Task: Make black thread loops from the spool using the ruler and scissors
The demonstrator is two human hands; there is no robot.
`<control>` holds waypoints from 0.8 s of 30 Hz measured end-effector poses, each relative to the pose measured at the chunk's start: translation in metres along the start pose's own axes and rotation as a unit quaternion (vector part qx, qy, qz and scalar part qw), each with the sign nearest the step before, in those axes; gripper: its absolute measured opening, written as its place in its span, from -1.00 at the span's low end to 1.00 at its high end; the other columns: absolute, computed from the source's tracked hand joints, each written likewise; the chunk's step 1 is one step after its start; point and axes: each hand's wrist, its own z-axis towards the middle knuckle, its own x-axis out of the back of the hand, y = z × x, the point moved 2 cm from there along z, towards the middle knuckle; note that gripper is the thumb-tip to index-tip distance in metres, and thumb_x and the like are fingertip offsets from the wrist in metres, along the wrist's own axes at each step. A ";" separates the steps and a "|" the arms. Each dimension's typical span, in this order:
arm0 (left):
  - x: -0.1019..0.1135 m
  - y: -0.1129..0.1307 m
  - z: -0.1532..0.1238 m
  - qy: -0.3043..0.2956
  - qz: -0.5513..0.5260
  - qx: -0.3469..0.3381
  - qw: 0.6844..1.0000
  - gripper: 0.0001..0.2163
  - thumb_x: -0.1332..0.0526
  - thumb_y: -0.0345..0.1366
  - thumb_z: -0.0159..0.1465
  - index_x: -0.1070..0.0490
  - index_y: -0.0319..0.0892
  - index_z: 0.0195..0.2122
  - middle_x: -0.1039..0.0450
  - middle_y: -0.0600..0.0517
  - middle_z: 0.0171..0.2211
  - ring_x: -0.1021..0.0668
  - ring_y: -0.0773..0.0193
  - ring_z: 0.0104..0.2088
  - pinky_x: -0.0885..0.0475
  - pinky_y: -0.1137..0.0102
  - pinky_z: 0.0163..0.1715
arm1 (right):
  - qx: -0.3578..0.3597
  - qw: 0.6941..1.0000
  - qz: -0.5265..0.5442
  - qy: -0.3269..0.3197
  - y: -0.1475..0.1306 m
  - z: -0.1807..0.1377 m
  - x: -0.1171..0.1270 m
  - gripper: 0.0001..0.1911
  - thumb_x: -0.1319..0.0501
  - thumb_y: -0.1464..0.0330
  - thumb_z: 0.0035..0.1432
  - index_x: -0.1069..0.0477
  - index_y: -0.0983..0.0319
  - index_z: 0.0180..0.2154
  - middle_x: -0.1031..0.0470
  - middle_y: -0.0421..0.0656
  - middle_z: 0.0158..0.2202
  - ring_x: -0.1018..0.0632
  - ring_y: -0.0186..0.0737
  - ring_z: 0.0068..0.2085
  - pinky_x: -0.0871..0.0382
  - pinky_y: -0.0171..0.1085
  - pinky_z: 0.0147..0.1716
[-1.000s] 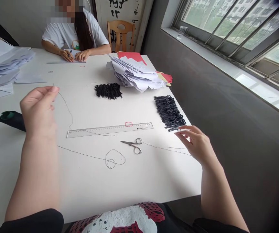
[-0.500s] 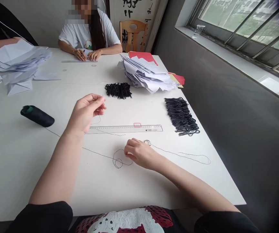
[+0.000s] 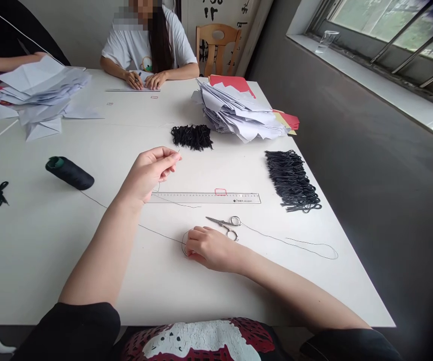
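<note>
My left hand (image 3: 154, 170) is raised over the ruler's left end, thumb and forefinger pinched on what looks like a thin needle (image 3: 179, 150). Fine dark thread trails below this hand across the clear ruler (image 3: 208, 197). My right hand (image 3: 210, 248) rests low on the table, its fingers curled together over the loops of black thread (image 3: 159, 235) that runs from the spool (image 3: 69, 173). What lies under those fingertips is partly hidden. Just beyond the right hand are small silver scissors (image 3: 224, 222), blades slightly apart, with a loose thread (image 3: 295, 242) leading off rightward.
Bundles of black cord loops lie at the back (image 3: 191, 137) and on the right (image 3: 293, 180). A paper stack (image 3: 239, 113) stands behind, another paper pile (image 3: 46, 90) at the far left. A small black cord knot (image 3: 1, 194) lies left. Across the table, a person (image 3: 144, 77) is writing.
My right hand has moved slightly left and nearer me onto the thread loops, uncovering the scissors. The left hand keeps its pinch. The whole view has shifted a little.
</note>
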 end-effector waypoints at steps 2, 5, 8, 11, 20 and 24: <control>-0.001 -0.001 0.000 -0.007 0.004 -0.003 1.000 -0.87 -0.35 -0.28 0.08 -0.46 -0.22 -0.47 -0.34 0.07 -0.51 -0.33 0.43 -0.51 -0.15 0.51 -0.59 | -0.008 1.000 0.013 0.020 0.002 -0.002 0.008 -0.89 -0.16 0.49 0.26 -0.46 0.28 -0.30 -0.46 -0.09 -0.27 -0.42 -0.23 -0.23 -0.33 -0.27 -0.18; -0.003 -0.002 -0.002 -0.022 0.019 0.004 1.000 -0.86 -0.33 -0.26 0.12 -0.45 -0.21 -0.47 -0.37 0.06 -0.49 -0.38 0.41 -0.46 -0.23 0.50 -0.49 | -0.021 0.997 0.050 0.060 0.004 -0.005 0.027 -0.92 -0.18 0.49 0.24 -0.46 0.29 -0.28 -0.46 -0.09 -0.26 -0.43 -0.25 -0.23 -0.33 -0.29 -0.19; -0.007 -0.002 -0.004 -0.049 0.045 0.012 0.998 -0.84 -0.32 -0.22 0.14 -0.45 -0.21 -0.45 -0.41 0.05 -0.47 -0.43 0.37 -0.41 -0.26 0.47 -0.44 | -0.026 0.996 0.050 0.065 0.000 -0.007 0.038 -0.93 -0.19 0.48 0.25 -0.45 0.29 -0.28 -0.46 -0.10 -0.26 -0.43 -0.24 -0.22 -0.32 -0.28 -0.18; -0.008 -0.004 -0.005 -0.070 0.064 0.015 0.995 -0.82 -0.32 -0.18 0.15 -0.46 -0.20 -0.43 -0.43 0.04 -0.46 -0.45 0.34 -0.39 -0.26 0.46 -0.41 | -0.022 1.000 0.012 0.008 -0.007 -0.006 0.029 -0.92 -0.27 0.38 0.20 -0.45 0.28 -0.26 -0.46 -0.10 -0.24 -0.43 -0.20 -0.21 -0.31 -0.22 -0.15; -0.005 -0.005 -0.004 -0.083 0.079 0.009 0.993 -0.80 -0.31 -0.16 0.16 -0.47 -0.20 -0.40 -0.46 0.03 -0.45 -0.44 0.34 -0.39 -0.24 0.44 -0.41 | -0.047 0.996 -0.069 -0.015 -0.006 -0.003 -0.009 -0.85 -0.15 0.34 0.25 -0.42 0.30 -0.25 -0.43 -0.03 -0.20 -0.41 -0.15 -0.22 -0.28 -0.20 -0.20; -0.005 -0.005 -0.004 -0.090 0.082 0.008 0.993 -0.80 -0.31 -0.15 0.16 -0.46 -0.20 -0.40 -0.46 0.03 -0.45 -0.44 0.34 -0.41 -0.24 0.44 -0.41 | -0.046 0.998 -0.052 0.001 -0.005 -0.003 -0.010 -0.87 -0.11 0.42 0.24 -0.42 0.29 -0.26 -0.43 -0.06 -0.23 -0.40 -0.18 -0.24 -0.28 -0.21 -0.20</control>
